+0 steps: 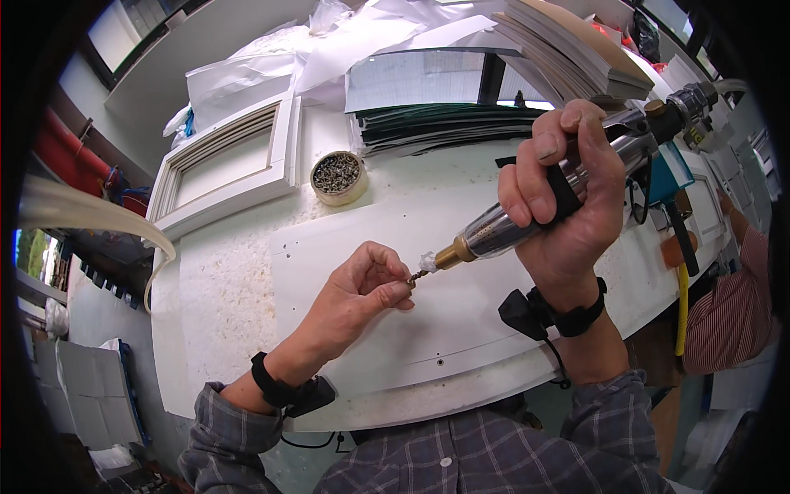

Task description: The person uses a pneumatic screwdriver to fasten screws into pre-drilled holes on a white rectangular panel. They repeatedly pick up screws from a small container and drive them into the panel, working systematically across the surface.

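Observation:
My right hand is wrapped round a silver pneumatic screwdriver with a brass nose. The tool slants down to the left, and a whitish wrap surrounds its tip. At that tip, my left hand pinches a small dark screw between thumb and fingers, its head end against the bit. Both hands are above a white panel that has small holes near its edges. Beyond my left hand stands a round tub filled with small metal screws.
A white frame lies at the left back. Behind the tub are stacked dark-edged sheets, plastic wrapping and stacked boards. A pale hose hangs at the left. Another person's arm reaches in at the right.

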Demonstrator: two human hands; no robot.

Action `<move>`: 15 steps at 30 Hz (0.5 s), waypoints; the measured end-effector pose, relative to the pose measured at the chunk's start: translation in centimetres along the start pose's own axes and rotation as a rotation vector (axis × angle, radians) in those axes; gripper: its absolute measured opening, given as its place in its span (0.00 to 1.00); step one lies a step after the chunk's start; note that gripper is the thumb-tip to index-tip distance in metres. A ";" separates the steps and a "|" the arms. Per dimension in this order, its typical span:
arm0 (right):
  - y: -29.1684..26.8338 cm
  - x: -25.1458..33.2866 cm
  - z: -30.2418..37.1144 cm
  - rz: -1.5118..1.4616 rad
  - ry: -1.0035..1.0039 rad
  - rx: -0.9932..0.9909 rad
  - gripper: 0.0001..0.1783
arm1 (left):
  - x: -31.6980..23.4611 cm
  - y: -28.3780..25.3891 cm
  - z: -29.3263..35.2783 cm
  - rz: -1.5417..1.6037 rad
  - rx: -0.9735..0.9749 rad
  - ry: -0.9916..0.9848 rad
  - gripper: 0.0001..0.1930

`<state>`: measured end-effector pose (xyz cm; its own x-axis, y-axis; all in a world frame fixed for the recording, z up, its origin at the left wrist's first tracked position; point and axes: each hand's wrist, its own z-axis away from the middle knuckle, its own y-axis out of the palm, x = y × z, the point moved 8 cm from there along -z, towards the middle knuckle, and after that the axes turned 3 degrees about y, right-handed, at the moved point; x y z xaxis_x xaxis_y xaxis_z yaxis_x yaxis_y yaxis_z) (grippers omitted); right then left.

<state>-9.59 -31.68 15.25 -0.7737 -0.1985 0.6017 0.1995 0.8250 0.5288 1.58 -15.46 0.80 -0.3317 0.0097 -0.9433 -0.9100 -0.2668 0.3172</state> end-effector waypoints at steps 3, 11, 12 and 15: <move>0.1 -0.1 0.0 -0.009 0.004 0.013 0.12 | 0.0 0.1 0.0 -0.008 0.014 0.002 0.08; 0.2 -0.3 -0.1 -0.024 0.021 0.025 0.12 | 0.3 0.1 0.1 0.021 0.018 -0.012 0.08; 0.3 -0.3 -0.1 -0.014 0.025 0.027 0.12 | 0.1 0.1 0.0 0.006 0.014 -0.002 0.08; 0.5 -0.3 -0.6 0.042 0.042 0.015 0.12 | -1.0 0.2 -0.2 -0.083 -0.018 0.033 0.07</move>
<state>-8.88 -31.53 15.73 -0.7389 -0.1848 0.6480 0.2225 0.8408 0.4935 1.75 -15.67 1.75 -0.2464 0.0012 -0.9692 -0.9294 -0.2837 0.2359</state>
